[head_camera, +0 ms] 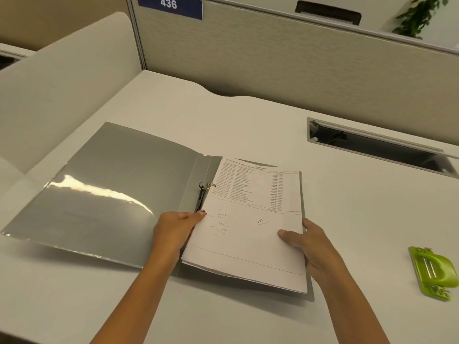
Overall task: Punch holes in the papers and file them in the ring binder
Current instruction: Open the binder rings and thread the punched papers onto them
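A grey ring binder (106, 194) lies open on the white desk, its shiny left cover spread flat. A stack of white printed papers (250, 227) rests over the binder's right half. The upper metal ring (207, 186) at the spine stands open beside the stack's left edge. My left hand (176, 227) pinches the stack's left edge near the spine, hiding the lower ring. My right hand (310, 242) grips the stack's right edge, thumb on top. A green hole punch (433, 271) sits apart at the right.
A recessed cable tray (377, 145) opens in the desk at the back right. Beige partition walls (273, 63) close off the back and left. A plant (419, 16) shows beyond the partition.
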### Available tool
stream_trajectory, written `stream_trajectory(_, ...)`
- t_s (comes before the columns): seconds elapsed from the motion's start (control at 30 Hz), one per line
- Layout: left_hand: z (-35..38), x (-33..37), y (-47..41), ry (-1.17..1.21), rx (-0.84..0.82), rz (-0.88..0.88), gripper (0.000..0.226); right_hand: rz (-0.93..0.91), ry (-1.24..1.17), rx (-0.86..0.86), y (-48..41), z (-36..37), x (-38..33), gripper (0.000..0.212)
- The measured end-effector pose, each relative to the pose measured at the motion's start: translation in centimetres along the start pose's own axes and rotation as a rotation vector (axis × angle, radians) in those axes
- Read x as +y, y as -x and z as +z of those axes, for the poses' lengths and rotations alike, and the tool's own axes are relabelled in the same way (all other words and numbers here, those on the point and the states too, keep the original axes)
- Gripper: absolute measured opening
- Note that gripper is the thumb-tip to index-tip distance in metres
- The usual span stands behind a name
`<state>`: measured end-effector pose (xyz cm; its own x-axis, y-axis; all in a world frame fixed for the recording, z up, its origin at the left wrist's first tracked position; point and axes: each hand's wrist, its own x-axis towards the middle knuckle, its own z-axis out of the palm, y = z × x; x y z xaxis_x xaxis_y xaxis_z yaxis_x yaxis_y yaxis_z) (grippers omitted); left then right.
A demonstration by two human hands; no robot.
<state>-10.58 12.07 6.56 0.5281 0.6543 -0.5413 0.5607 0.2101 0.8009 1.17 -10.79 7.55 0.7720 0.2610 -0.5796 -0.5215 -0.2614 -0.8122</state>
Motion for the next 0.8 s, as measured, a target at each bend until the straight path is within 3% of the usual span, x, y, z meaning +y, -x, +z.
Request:
stream_trajectory(0.23,-0.2,-0.7,-0.1,-0.096,0.028,0.067,0.016,0.002,-0.039,-0.017,0.4,0.2,0.2,0.049)
stream_trajectory(0.47,0.1,-0.7,0.3,-0.047,0.067,0.099,0.018,-0.019,-0.051,-0.001,0.8,0.5,-0.2,0.047)
stream_trajectory(0.8,-0.1,-0.5,0.3,0.132,-0.029,-0.026,0.012,-0.059,-0.058,-0.005,1.5,0.9,-1.2,0.046)
